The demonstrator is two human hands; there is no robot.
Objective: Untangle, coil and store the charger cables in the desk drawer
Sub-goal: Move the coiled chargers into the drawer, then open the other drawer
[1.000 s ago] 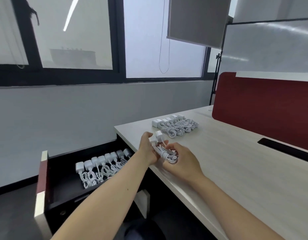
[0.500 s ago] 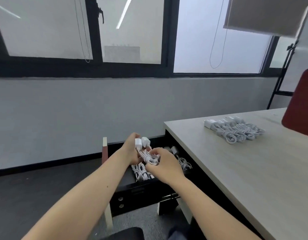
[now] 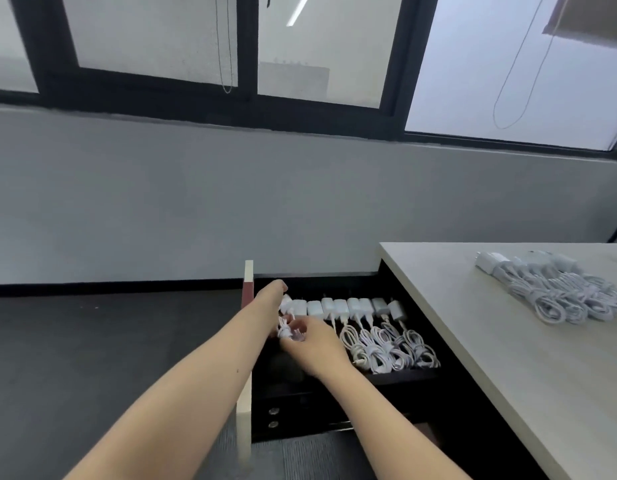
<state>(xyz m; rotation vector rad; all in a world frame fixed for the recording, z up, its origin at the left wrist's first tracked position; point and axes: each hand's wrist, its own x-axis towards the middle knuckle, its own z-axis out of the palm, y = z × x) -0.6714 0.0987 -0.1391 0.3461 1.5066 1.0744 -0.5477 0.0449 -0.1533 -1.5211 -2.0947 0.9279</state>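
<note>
The black desk drawer (image 3: 397, 377) stands pulled out, with a row of several white coiled chargers (image 3: 372, 327) lying in it. Both my hands hold one more coiled white charger (image 3: 287, 322) over the drawer's left end, at the row's left. My left hand (image 3: 270, 296) grips the plug end. My right hand (image 3: 308, 341) pinches the bundled cable. Part of that charger is hidden by my fingers. On the desk (image 3: 507, 358) at the right lies a second group of white coiled chargers (image 3: 556, 289).
The drawer's front panel (image 3: 246, 341), red and beige, stands edge-on just left of my left forearm. Lower drawer fronts with round locks (image 3: 273, 417) sit below. Dark floor (image 3: 92, 341) lies at the left, a grey wall and windows behind.
My hands have carried the charger from above the desk edge leftward and down into the drawer's left end. The view has swung left, so the desk now sits at the right.
</note>
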